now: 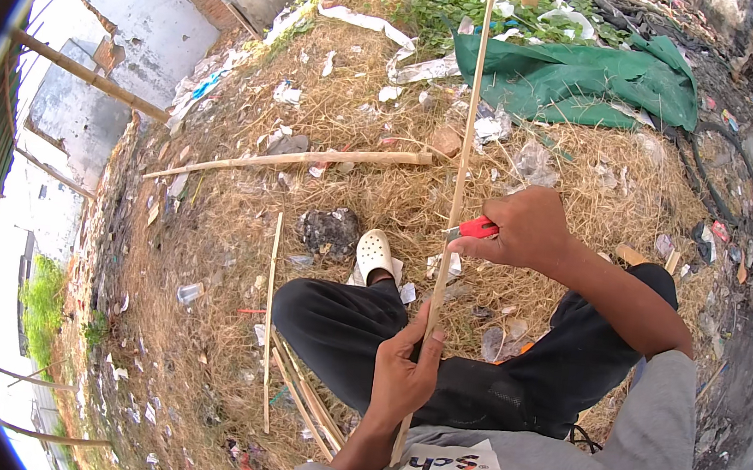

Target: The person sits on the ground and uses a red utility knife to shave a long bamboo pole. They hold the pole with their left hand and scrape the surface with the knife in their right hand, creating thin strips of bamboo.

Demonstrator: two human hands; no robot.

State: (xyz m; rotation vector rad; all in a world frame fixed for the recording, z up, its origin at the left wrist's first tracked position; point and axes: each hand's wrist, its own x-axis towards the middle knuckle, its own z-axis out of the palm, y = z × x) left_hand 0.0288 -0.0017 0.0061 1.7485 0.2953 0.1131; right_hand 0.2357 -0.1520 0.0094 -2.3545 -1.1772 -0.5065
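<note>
A long, thin bamboo strip [465,152] runs upright through the middle of the view, from my chest out past the far edge. My left hand [405,373] is closed around its lower part, just above my lap. Higher up, my right hand [526,229] grips a red-handled utility knife [479,227]. The knife's short blade meets the strip's right side, or lies very close to it; I cannot tell which. My right thumb lies beside the strip below the blade.
Several bamboo strips [307,399] lie by my left leg, with a thin one [271,316] beside them. Farther off lies a longer bamboo piece [310,164]. A dark rock [330,233] sits near my pale clog [374,253]. Green sheeting [589,83] covers dry, littered grass.
</note>
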